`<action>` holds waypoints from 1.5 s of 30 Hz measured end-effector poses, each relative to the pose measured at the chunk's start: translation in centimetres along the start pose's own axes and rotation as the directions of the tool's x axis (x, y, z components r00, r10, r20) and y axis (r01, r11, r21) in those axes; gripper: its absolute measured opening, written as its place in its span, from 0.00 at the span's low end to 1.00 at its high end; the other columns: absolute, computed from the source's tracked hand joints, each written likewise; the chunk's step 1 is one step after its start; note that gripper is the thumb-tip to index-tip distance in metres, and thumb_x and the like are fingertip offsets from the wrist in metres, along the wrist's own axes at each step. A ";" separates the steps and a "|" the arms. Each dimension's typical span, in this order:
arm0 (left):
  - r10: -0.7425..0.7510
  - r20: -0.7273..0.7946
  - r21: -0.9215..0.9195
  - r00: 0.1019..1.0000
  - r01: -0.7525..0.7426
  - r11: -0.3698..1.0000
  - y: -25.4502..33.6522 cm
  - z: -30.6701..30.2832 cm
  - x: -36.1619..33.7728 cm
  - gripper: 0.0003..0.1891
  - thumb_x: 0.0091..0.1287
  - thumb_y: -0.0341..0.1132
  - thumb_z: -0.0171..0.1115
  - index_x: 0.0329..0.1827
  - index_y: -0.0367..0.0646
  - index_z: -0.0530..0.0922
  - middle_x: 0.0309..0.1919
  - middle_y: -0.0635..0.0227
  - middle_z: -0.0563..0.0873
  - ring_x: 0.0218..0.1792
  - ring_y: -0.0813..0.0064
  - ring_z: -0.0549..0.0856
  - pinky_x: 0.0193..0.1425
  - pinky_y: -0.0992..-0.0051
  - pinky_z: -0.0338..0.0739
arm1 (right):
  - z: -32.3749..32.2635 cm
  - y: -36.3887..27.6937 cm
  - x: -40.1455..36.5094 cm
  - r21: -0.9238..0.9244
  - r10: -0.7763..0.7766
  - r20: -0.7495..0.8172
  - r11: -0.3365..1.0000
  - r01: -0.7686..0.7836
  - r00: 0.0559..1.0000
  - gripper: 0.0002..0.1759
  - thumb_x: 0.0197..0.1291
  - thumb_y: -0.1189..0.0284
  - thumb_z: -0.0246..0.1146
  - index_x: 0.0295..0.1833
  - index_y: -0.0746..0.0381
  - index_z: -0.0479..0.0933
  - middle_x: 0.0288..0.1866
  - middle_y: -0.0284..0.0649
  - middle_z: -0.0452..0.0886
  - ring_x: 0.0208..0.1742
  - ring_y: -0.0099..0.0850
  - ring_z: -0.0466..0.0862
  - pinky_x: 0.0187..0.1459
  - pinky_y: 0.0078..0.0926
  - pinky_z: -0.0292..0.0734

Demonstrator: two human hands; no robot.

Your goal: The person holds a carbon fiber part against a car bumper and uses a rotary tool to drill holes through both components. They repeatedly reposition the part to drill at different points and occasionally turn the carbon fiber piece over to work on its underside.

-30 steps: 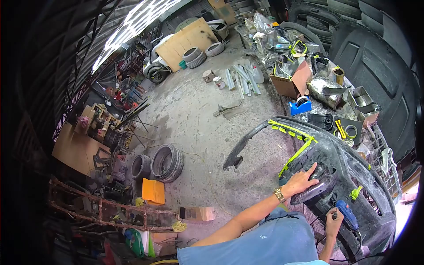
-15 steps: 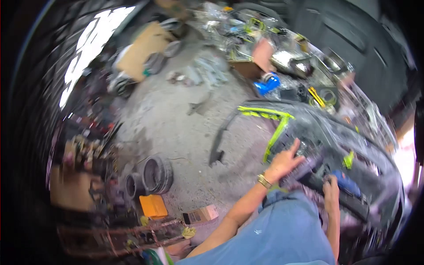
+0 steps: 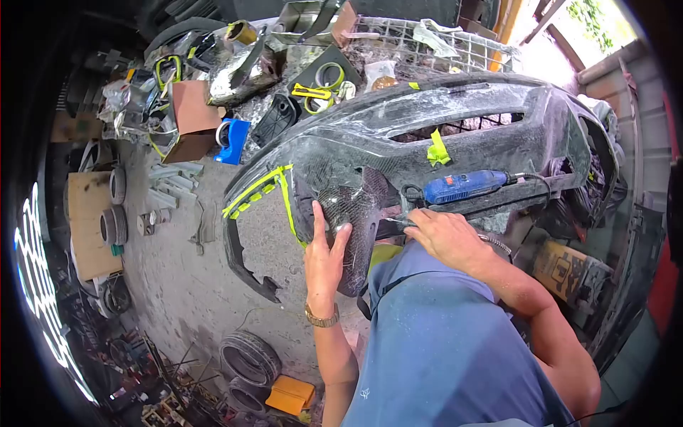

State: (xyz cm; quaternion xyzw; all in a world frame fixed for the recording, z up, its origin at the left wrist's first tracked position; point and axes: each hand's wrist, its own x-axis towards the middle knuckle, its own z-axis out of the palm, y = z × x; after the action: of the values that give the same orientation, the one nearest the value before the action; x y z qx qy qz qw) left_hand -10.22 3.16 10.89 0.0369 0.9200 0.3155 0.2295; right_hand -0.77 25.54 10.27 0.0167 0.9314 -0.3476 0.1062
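A large dusty grey-black car bumper (image 3: pixel 341 146) with carbon-fibre weave lies in front of me, edged with yellow-green tape (image 3: pixel 260 188). My left hand (image 3: pixel 326 262) rests on a dark curved carbon-fibre piece (image 3: pixel 348 213) at the bumper's near side, index finger and thumb stretched apart. To its right, my right hand (image 3: pixel 445 238) is closed around a slim handpiece, mostly hidden by the fingers, its thin tip pointing at the piece. Behind that hand a blue rotary tool (image 3: pixel 466 186) lies on the bumper, with a flexible cable (image 3: pixel 530 178) looping from its right end.
Beyond the bumper, a cluttered surface bears a yellow cutter (image 3: pixel 311 92), tape rolls (image 3: pixel 330 75), a blue tape dispenser (image 3: pixel 233 141) and a cardboard box (image 3: pixel 196 117). Tyres (image 3: pixel 250 357) and an orange object (image 3: pixel 290 395) lie on the floor. Another box (image 3: pixel 569 274) stands right.
The view has swung right and steadied, so the bumper sits more centrally. My right hand now shows left of and below the blue tool, near the carbon-fibre piece. My left hand stays on the piece.
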 end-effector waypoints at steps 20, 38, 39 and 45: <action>0.009 -0.018 0.176 1.000 -0.006 0.984 2.0 -0.2 -0.5 0.39 0.73 0.53 0.57 0.81 0.48 0.52 0.26 0.39 0.83 0.31 0.37 0.84 0.33 0.50 0.74 | 1.2 -1.3 1.1 -0.100 -0.020 0.084 0.995 0.028 0.996 0.15 0.70 0.63 0.57 0.44 0.65 0.77 0.37 0.46 0.84 0.39 0.44 0.87 0.38 0.41 0.84; 0.026 -0.035 0.167 0.999 -0.020 0.986 1.8 -0.1 -0.6 0.39 0.73 0.51 0.59 0.81 0.49 0.52 0.24 0.41 0.83 0.28 0.39 0.84 0.31 0.51 0.73 | 2.5 -0.6 1.4 -0.102 -0.029 0.110 0.994 0.041 0.993 0.15 0.71 0.61 0.56 0.45 0.62 0.77 0.38 0.45 0.83 0.38 0.45 0.87 0.38 0.42 0.83; 0.027 -0.031 0.162 0.999 -0.022 0.987 1.8 -0.1 -0.6 0.39 0.73 0.51 0.59 0.81 0.49 0.52 0.24 0.41 0.83 0.28 0.39 0.84 0.31 0.51 0.73 | 2.4 -0.6 1.4 -0.101 -0.027 0.109 0.994 0.038 0.994 0.15 0.71 0.61 0.56 0.45 0.62 0.77 0.38 0.45 0.83 0.38 0.45 0.87 0.38 0.42 0.83; 0.062 -0.052 0.163 0.997 -0.052 0.985 1.5 0.1 -0.6 0.39 0.73 0.51 0.59 0.81 0.48 0.52 0.22 0.42 0.81 0.25 0.41 0.83 0.30 0.52 0.73 | 1.1 -0.7 1.2 -0.116 0.050 0.154 0.993 -0.033 0.987 0.15 0.71 0.61 0.56 0.46 0.63 0.77 0.40 0.46 0.84 0.39 0.46 0.86 0.38 0.43 0.83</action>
State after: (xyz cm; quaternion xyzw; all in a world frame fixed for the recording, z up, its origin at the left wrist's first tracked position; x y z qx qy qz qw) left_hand -9.78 4.27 11.91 0.0727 0.9473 0.2472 0.1905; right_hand -1.80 24.22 9.68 0.0026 0.9379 -0.2922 0.1872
